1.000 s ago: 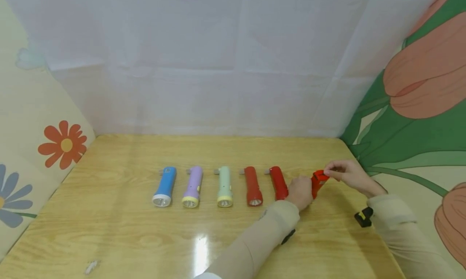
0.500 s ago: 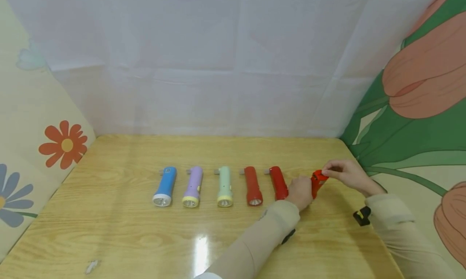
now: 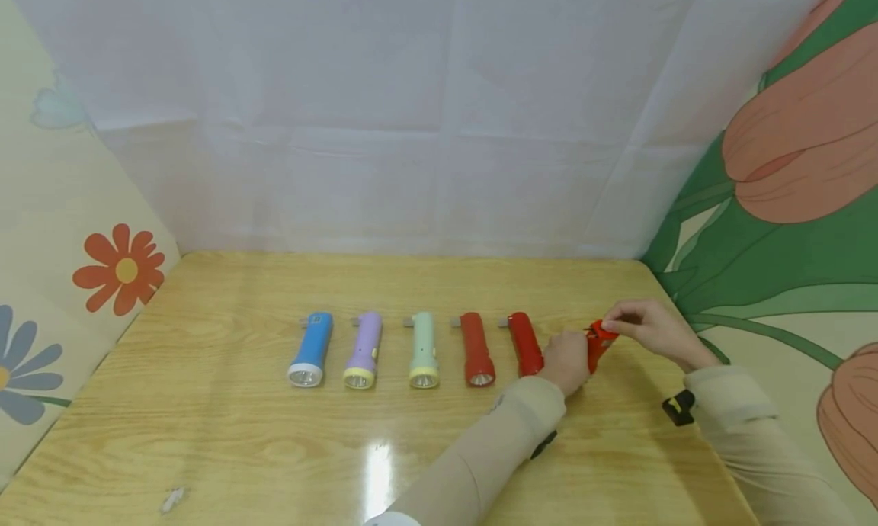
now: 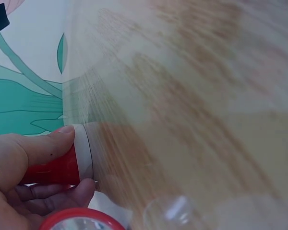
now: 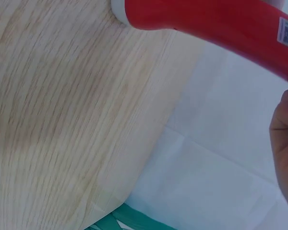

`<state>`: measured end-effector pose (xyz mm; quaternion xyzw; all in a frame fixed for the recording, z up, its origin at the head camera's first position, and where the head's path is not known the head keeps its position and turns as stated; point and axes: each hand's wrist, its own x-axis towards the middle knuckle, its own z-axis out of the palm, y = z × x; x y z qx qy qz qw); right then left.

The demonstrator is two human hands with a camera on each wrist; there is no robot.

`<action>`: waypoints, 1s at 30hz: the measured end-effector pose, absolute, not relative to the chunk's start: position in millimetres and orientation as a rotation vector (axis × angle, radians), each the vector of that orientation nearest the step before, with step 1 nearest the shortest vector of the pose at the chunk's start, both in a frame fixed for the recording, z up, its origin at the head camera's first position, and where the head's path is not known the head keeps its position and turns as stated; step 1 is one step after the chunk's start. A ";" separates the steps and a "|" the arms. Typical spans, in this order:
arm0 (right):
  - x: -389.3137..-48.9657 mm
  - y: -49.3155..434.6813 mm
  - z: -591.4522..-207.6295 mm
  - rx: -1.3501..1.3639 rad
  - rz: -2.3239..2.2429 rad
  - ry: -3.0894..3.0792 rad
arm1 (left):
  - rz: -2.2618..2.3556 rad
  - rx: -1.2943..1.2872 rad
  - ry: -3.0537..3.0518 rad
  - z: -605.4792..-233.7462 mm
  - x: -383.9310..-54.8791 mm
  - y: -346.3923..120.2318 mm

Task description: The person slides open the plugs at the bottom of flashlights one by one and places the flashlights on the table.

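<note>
At the right of the table a red flashlight [image 3: 600, 344] with a white rim stands on its lamp end, tilted a little. My left hand [image 3: 568, 360] grips it low down; in the left wrist view the thumb and fingers [image 4: 63, 136] wrap the head just above the white rim. My right hand [image 3: 648, 328] pinches at its upper tail end with thumb and forefinger. The right wrist view shows the flashlight's long body [image 5: 211, 21] with a small printed label, and the curled right fingers [image 5: 285, 117] at its end. Whatever small part they pinch is hidden.
Left of my hands lie a dark red flashlight [image 3: 524, 343], another red one [image 3: 475, 351], a mint one [image 3: 424, 347], a purple one [image 3: 366, 347] and a blue one [image 3: 314, 347], each with a plug sticking out leftward. A white cloth [image 3: 411, 129] hangs behind the table [image 3: 274, 450].
My right hand has shifted slightly left at the flashlight's tail end. The left hand keeps its place, and the row of flashlights lies as before.
</note>
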<state>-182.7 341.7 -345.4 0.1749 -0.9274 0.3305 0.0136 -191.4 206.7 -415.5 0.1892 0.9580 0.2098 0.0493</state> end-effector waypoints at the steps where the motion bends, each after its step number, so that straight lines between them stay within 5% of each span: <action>1: -183.0 341.3 -345.7 0.553 1.032 -2.886 | 0.634 0.577 2.919 -415.8 -191.6 207.1; 30: -175.2 349.8 -343.1 0.501 1.077 -2.833 | 0.589 0.577 2.918 -417.4 -192.6 207.9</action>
